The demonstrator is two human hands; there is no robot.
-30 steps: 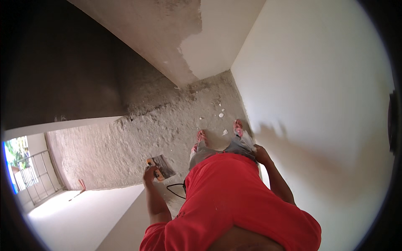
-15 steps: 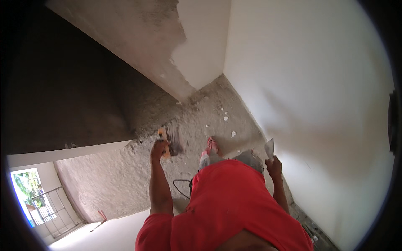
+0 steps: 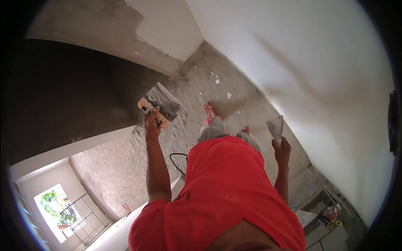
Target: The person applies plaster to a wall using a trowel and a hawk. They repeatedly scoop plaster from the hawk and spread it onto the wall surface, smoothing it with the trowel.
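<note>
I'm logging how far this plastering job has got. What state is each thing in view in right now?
left hand: raised, gripping the trowel by its orange handle.
trowel: blade smeared with grey and white plaster, held up near the wall.
right hand: closed on the putty knife.
putty knife: blade pointing up, coated white.
wall ahead: partly white, partly bare grey.
floor: rough, spattered with white blobs.

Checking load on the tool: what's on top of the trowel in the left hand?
The trowel in the left hand carries a thin grey-white smear of plaster across its blade. The fingers cover part of the orange handle; the blade's underside is hidden.
</note>
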